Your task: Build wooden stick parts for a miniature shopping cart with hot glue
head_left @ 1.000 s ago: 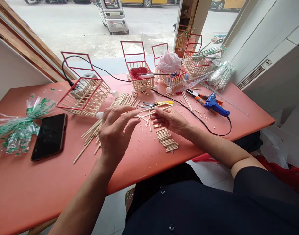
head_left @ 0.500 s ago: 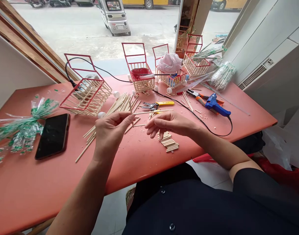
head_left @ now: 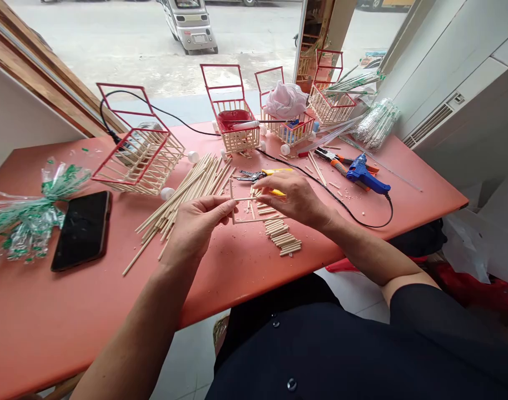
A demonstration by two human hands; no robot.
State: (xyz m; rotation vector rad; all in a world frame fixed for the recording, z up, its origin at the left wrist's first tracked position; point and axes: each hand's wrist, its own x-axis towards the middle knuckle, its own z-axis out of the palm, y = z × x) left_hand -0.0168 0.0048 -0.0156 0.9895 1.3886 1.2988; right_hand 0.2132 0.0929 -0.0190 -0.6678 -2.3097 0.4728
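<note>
My left hand (head_left: 199, 222) pinches the left end of a small frame of thin wooden sticks (head_left: 247, 210), held just above the pink table (head_left: 70, 311). My right hand (head_left: 293, 197) is closed on the frame's right side, fingers curled over the sticks. Just below the frame lies a row of short cut sticks (head_left: 283, 238). A loose pile of long sticks (head_left: 187, 194) spreads out to the left of my hands. Yellow-handled pliers (head_left: 262, 175) lie just behind my right hand.
A black phone (head_left: 82, 229) and green-printed plastic wrappers (head_left: 24, 214) lie at the left. A tipped stick-and-red-frame cart (head_left: 139, 150) sits behind the pile, with three more carts (head_left: 237, 125) further back. A blue glue gun (head_left: 366, 178) with its black cord lies at the right.
Both hands came together on a small stick frame; a second ago the left hand was open over the sticks, then it pinched one short stick. The view shifted slightly.
</note>
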